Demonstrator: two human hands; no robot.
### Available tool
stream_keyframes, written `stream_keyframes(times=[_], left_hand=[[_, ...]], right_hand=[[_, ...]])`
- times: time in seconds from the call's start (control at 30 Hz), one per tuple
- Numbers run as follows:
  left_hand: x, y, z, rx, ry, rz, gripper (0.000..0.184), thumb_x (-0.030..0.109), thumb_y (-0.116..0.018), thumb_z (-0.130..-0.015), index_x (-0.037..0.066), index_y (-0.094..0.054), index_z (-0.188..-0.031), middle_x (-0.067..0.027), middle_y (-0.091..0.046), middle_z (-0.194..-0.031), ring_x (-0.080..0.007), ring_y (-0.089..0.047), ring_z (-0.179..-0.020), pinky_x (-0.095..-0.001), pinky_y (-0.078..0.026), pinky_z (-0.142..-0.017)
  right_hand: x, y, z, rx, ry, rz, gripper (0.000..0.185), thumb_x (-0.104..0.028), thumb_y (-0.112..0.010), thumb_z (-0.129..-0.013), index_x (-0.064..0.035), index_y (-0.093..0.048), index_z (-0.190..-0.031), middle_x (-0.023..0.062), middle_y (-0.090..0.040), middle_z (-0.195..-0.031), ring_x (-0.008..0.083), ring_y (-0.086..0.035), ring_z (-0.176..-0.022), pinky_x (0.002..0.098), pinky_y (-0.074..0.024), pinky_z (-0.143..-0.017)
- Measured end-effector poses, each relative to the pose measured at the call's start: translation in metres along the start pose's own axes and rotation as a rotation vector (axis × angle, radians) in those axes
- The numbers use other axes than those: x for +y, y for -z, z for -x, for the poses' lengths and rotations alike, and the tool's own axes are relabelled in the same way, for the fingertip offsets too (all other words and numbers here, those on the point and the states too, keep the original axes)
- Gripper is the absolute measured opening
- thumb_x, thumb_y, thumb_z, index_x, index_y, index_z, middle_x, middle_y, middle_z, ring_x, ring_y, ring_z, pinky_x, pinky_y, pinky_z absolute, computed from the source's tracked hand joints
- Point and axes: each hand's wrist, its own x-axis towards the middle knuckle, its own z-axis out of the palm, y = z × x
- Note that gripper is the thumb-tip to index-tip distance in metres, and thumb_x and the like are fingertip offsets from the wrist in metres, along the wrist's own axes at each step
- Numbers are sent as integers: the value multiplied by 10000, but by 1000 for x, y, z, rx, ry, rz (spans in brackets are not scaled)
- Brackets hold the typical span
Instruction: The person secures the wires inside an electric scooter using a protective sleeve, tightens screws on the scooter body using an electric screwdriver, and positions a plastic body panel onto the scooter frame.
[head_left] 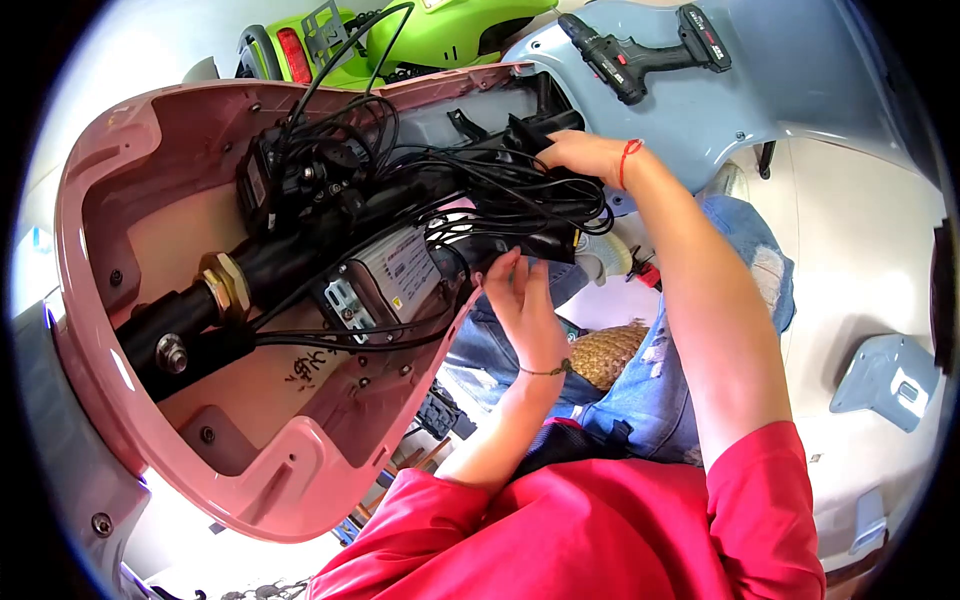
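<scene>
A pink plastic shell (290,475) lies in front of me with a thick black tube (300,255) running through it. My right hand (588,157) reaches to the tube's far end beside a bundle of black cables (560,195). Its fingers are curled at a black part there, and their tips are hidden. My left hand (525,312) is at the shell's near rim, fingers bent and apart, close to black cables. Left of it sits a silver controller box (395,275) with a white label. A black block with wires (265,185) stands on the tube's other side.
A black cordless drill (645,60) rests on a pale blue panel (690,120) at the top right. Bright green bodywork (430,40) stands behind the shell. Pale blue parts (885,380) lie on the floor at right. A woven brown seat (608,355) shows between my legs.
</scene>
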Motion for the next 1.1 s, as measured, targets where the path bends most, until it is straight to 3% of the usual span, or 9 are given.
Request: stream_keyframes(times=[0.17, 0.23, 0.33, 0.6, 0.67, 0.7, 0.8, 1.0, 1.1], left_hand=[[6, 6, 10, -68, -31, -26, 377, 69, -540, -951, 12, -404, -1299, -99, -427, -1314, -232, -448, -1258, -384, -367, -1059], [3, 13, 2, -77, 454, 213, 397, 203, -546, -967, 29, -431, -1305, -96, -457, -1327, -237, -454, -1252, -395, -352, -1068], [-17, 15, -12, -221, 372, 301, 465, 342, -507, -977, 40, -444, -1325, -89, -485, -1341, -230, -458, -1245, -398, -334, -1077], [-9, -21, -49, -361, 335, 770, 546, 248, -474, -877, 11, -421, -1366, -121, -495, -1378, -288, -474, -1261, -421, -332, -1093], [-4, -26, -46, -274, 341, 751, 553, 249, -461, -869, 7, -427, -1366, -132, -511, -1364, -302, -482, -1255, -442, -335, -1098], [-1, -26, -42, -274, 339, 750, 553, 249, -461, -869, 7, -427, -1366, -132, -511, -1364, -302, -482, -1255, -442, -335, -1098], [6, -25, -34, -267, 369, 699, 550, 246, -446, -868, 7, -432, -1364, -133, -510, -1367, -308, -479, -1258, -455, -326, -1108], [22, -31, -29, -150, 437, 561, 546, 319, -425, -927, 19, -414, -1384, -121, -491, -1390, -298, -468, -1269, -454, -341, -1090], [33, -39, -33, -288, 398, 644, 570, 440, -480, -957, 75, -411, -1390, -46, -501, -1374, -240, -496, -1218, -391, -347, -1052]], right_hand=[[-2, -1, 1, 19, 69, 72, 251, -153, -602, -797, -26, -640, -1010, 37, -672, -908, 106, -625, -745, 253, -501, -651], [-8, -8, 12, 26, 72, 42, 235, -154, -590, -801, -18, -642, -987, 45, -672, -874, 117, -626, -714, 262, -500, -635], [-7, -8, 8, 34, 62, 0, 219, -152, -575, -805, -10, -644, -957, 55, -672, -842, 129, -628, -683, 274, -504, -618], [-15, -10, 11, -24, 49, 54, 267, -156, -578, -798, 6, -642, -1001, 69, -670, -875, 137, -634, -800, 286, -511, -727], [-27, -14, 19, 165, 231, 557, 293, -166, -562, -798, 52, -632, -981, 136, -675, -853, 215, -643, -819, 319, -504, -778], [-26, -17, 17, 281, 275, 674, 298, -173, -538, -821, 73, -624, -965, 235, -665, -900, 344, -647, -868, 383, -496, -818], [-22, -23, 22, 524, 350, 907, 296, -202, -509, -830, 24, -670, -933, 286, -650, -976, 416, -633, -941, 445, -491, -871], [-24, -42, 48, 633, 370, 998, 239, -127, -512, -860, 26, -637, -994, 272, -648, -884, 438, -618, -869, 502, -484, -796], [-27, -40, 52, 610, 455, 1092, 209, -115, -522, -859, 8, -638, -982, 250, -654, -849, 429, -622, -829, 504, -486, -757]])
